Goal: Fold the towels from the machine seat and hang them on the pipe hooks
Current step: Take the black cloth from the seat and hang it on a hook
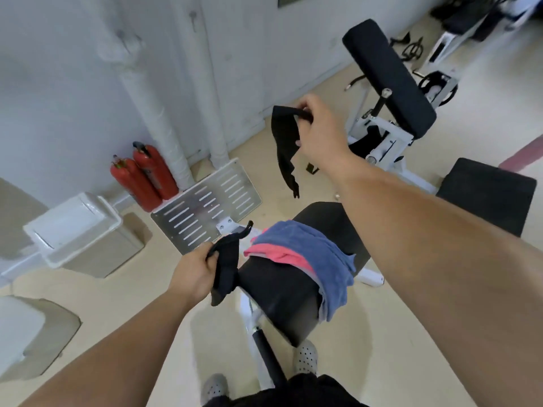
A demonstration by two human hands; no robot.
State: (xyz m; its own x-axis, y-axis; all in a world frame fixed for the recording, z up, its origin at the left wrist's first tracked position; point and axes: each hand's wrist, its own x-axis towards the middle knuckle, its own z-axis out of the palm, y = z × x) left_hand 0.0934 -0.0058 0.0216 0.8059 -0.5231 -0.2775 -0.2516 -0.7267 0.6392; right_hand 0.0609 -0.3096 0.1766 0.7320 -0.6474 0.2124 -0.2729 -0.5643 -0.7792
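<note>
My left hand grips a bunched black cloth just left of the black machine seat. Higher up, above the seat's far end, my right hand pinches another black cloth by its top edge, and it hangs down freely. No link between the two black pieces shows. A blue towel lies crumpled across the seat with a pink towel under it. White wrapped pipes run down the wall at the back left. Small fittings stick out near their tops; they are blurred.
Two red fire extinguishers stand at the foot of the pipes. A slotted metal footplate lies in front of the seat, a white lidded bin to its left. A padded black bench stands at the back right. My feet straddle the machine frame.
</note>
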